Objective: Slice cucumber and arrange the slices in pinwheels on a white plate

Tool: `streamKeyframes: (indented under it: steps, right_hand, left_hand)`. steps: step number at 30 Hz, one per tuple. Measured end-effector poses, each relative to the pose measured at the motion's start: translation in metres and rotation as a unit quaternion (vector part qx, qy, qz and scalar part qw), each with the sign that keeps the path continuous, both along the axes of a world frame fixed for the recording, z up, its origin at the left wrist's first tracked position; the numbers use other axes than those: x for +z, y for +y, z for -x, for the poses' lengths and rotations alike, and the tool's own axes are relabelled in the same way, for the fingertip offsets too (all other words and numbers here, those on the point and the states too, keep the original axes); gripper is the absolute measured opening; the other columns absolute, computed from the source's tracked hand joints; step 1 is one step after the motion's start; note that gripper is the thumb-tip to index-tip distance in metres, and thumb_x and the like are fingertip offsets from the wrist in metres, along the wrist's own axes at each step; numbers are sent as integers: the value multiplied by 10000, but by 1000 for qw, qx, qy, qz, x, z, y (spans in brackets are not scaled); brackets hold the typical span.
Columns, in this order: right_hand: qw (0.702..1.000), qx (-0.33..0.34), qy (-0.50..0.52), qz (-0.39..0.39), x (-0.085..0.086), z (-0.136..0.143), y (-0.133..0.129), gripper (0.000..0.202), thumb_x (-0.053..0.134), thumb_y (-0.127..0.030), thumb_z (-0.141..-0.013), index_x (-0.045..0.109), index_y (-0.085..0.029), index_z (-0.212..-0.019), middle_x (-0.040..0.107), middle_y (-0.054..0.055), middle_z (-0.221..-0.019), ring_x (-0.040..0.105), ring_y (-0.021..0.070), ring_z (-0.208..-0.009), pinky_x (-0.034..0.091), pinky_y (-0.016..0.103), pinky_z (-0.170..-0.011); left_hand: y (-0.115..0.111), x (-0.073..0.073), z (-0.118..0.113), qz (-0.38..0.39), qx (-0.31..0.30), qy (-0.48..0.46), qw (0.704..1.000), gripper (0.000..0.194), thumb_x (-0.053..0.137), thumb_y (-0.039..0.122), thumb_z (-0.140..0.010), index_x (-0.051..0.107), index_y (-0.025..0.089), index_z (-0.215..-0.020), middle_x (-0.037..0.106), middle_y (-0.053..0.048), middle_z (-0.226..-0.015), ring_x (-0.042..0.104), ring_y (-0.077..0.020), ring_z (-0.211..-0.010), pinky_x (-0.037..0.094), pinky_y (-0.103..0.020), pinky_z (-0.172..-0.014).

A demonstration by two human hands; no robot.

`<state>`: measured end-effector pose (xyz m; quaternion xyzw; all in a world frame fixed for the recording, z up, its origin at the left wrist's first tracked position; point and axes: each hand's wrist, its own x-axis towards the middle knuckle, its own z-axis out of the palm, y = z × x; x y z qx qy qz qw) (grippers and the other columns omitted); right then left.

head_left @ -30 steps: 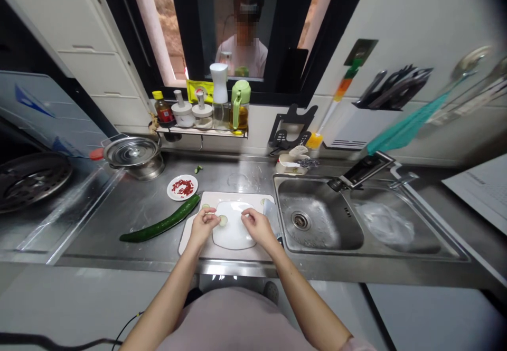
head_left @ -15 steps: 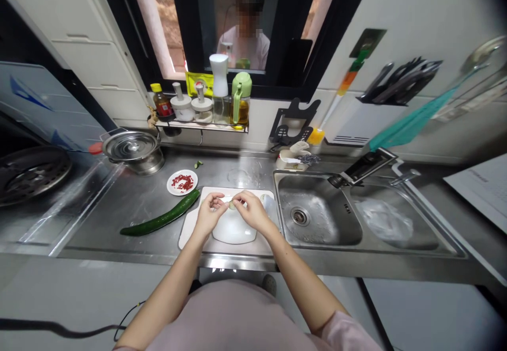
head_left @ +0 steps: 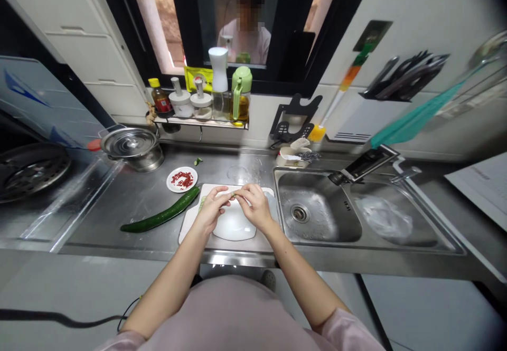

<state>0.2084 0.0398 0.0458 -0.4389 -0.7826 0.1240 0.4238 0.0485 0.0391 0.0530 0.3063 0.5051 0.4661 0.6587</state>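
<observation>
My left hand [head_left: 214, 207] and my right hand [head_left: 254, 206] meet over a white dish [head_left: 234, 227], fingertips closed on a small pale green cucumber slice [head_left: 234, 195] that is mostly hidden. The dish rests on a white cutting board [head_left: 189, 230]. Beside my left hand, bits of green [head_left: 202, 202] show at the board's left edge. What looks like a knife blade [head_left: 271, 204] lies to the right of my right hand, partly covered. A long green cucumber [head_left: 162, 218] lies on the counter to the left, its tip near the board.
A small plate [head_left: 169, 185] of chopped red pieces stands behind the cucumber, with a green scrap [head_left: 198, 161] near it. At the back left is a lidded steel pot [head_left: 137, 153]. The sink [head_left: 317, 214] adjoins the board on the right. Bottles and jars line a rack [head_left: 186, 121].
My hands have drawn together and turned, the fingertips now meeting at the slice. The slice showed its round face before and now appears as a thin edge.
</observation>
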Motion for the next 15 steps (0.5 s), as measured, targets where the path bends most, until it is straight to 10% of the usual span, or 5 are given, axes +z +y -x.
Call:
streamKeyframes:
  steps: [15]
  right_hand:
    - [999,1,4,34,-4,2,-4,179,497,-287,-934,664,-222,-938,606,58,-898,545,201,-930,434,327,-824]
  left_hand:
    - [2,-6,1,-113,27,41,992,542,797,358,-577,525,207,-1021,635,35,-714,583,-106,-668,421,-236,-706]
